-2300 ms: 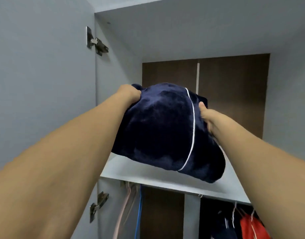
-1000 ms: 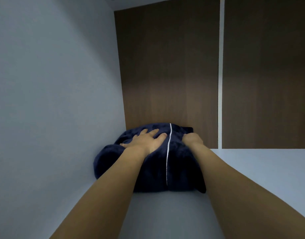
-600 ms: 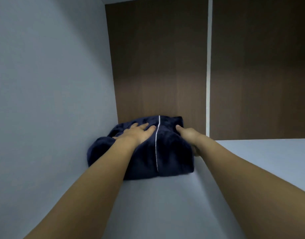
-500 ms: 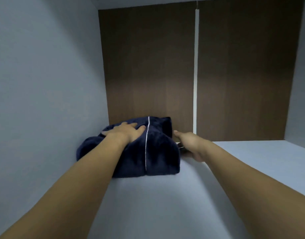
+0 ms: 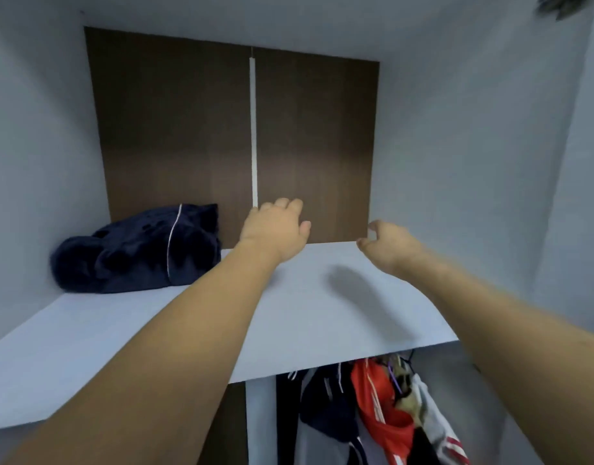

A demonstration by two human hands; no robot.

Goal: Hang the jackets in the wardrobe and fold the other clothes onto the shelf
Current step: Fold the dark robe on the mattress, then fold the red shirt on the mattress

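Folded garment [image 5: 137, 251] on shelf [image 5: 322, 317] at ten o'clock, against back panel [image 5: 188, 129]; hanging jackets [image 5: 382, 407] below at five o'clock.

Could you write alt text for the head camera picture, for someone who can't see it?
Two bare, empty hands, left hand and right hand, reach over a pale wardrobe shelf. A folded navy garment with white piping lies in its back left corner. Below, jackets hang, one red jacket among them.

brown back panel [image 5: 188, 129], white centre strip [image 5: 253, 129]
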